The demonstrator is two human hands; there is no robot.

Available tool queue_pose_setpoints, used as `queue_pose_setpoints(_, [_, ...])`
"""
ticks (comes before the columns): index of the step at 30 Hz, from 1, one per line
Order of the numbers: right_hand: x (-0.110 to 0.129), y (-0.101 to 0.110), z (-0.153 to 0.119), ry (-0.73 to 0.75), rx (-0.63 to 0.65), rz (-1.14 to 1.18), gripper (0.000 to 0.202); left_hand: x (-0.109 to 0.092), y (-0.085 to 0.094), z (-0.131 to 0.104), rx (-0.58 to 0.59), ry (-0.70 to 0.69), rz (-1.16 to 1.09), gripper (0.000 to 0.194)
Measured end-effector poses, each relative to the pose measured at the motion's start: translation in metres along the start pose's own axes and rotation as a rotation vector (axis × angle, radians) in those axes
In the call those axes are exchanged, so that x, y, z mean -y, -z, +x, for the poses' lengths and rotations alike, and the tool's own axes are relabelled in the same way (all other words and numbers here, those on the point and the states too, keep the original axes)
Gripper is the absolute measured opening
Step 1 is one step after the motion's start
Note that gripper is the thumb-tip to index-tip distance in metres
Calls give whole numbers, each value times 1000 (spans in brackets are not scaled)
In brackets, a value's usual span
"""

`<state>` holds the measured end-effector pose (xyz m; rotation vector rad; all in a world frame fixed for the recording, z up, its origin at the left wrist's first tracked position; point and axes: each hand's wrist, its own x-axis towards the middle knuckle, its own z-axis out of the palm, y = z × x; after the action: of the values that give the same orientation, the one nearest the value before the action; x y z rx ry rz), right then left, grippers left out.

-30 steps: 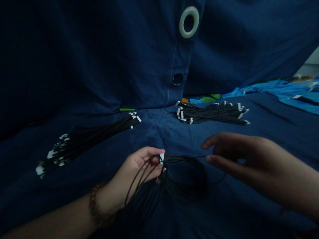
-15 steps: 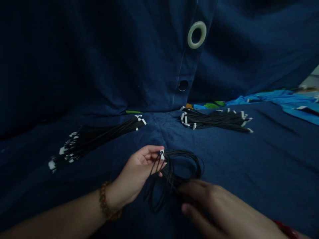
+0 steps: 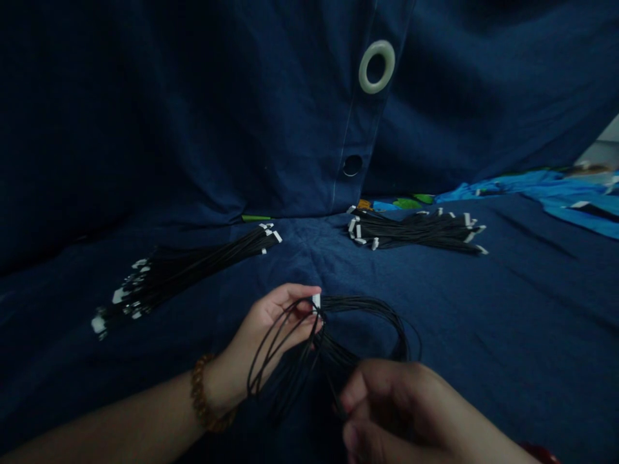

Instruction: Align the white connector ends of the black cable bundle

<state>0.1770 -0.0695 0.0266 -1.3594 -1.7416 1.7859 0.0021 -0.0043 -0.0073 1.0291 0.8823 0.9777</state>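
A white connector [image 3: 316, 303] is pinched between the thumb and fingers of the left hand [image 3: 264, 332], with the fingers clamped on it. From it, a bundle of thin black cables [image 3: 382, 308] is spread in loops, some hung over the left hand and some curved round towards the right hand [image 3: 406, 409]. The lower strands are reached by the right hand's fingertips, which are bent close to one another; whether a strand is gripped there cannot be told in the dim light.

Beyond the hands, two more cable bundles are laid on the dark blue cloth [image 3: 483, 316]: a left bundle [image 3: 188, 261], slanted, and a right bundle [image 3: 416, 231], set nearly level, both tipped with white ends. A beaded bracelet [image 3: 206, 393] is worn on the left wrist. A pale ring [image 3: 376, 67] is set in the upright cloth [image 3: 271, 116] behind.
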Motion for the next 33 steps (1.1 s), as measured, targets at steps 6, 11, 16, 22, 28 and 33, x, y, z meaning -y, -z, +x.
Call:
queue_pose_setpoints(6, [4,0,4,134,-194,-319,19,-1,-1,-1,137,-4,-153,29])
queue_pose_setpoints(11, [4,-2,11,148,-239,-319,20,-6,-7,-3,136,-17,-186,26])
queue_pose_setpoints(16, [4,-2,9,144,-278,-357,16,-3,-6,-3,148,-34,-179,27])
queue_pose_setpoints(22, [9,2,3,199,-357,-542,15,1,-3,-2,142,-14,-151,28])
queue_pose_setpoints(28, [7,-2,6,145,-288,-397,16,1,-4,1,96,45,-139,28])
queue_pose_setpoints(33, [6,-6,10,103,-307,-430,14,-1,-4,0,105,41,-118,29])
